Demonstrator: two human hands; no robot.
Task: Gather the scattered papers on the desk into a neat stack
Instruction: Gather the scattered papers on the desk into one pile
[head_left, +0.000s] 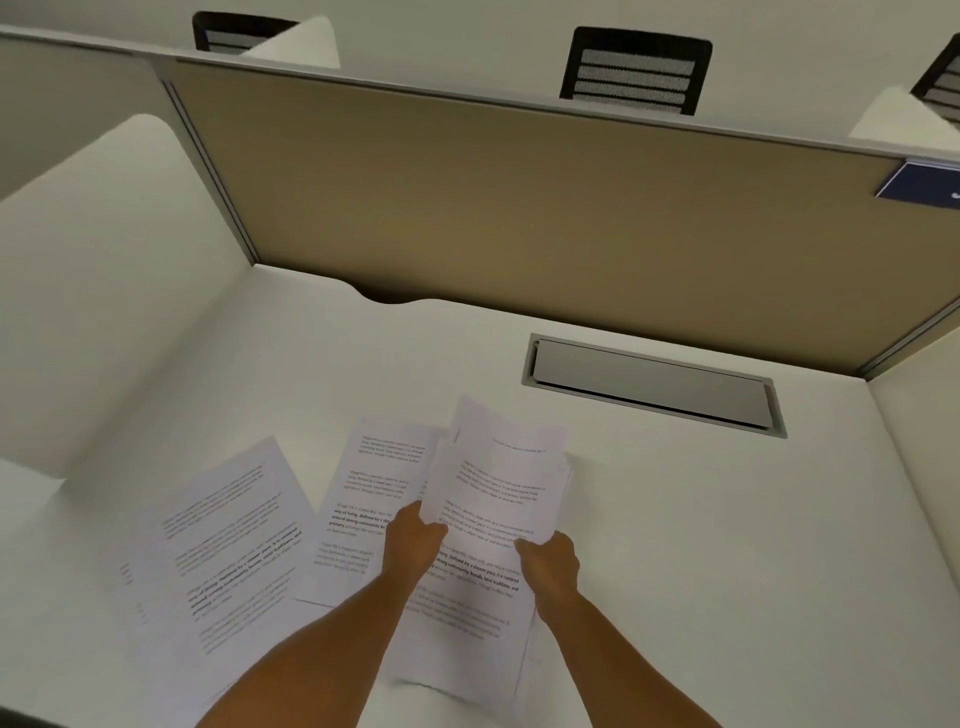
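Both my hands hold a small bundle of printed sheets (501, 483) lifted above the white desk (701, 519). My left hand (413, 540) grips the bundle's lower left edge and my right hand (550, 564) grips its lower right corner. The sheets in the bundle are uneven at the top. Under my hands more printed pages (467, 597) lie flat on the desk. Another loose spread of pages (228, 545) lies to the left, fanned and overlapping.
A grey cable hatch (652, 384) is set into the desk behind the papers. A tan partition (519, 197) closes the back, with white side dividers (104, 291) on the left. Black office chairs (636, 70) stand beyond the partition.
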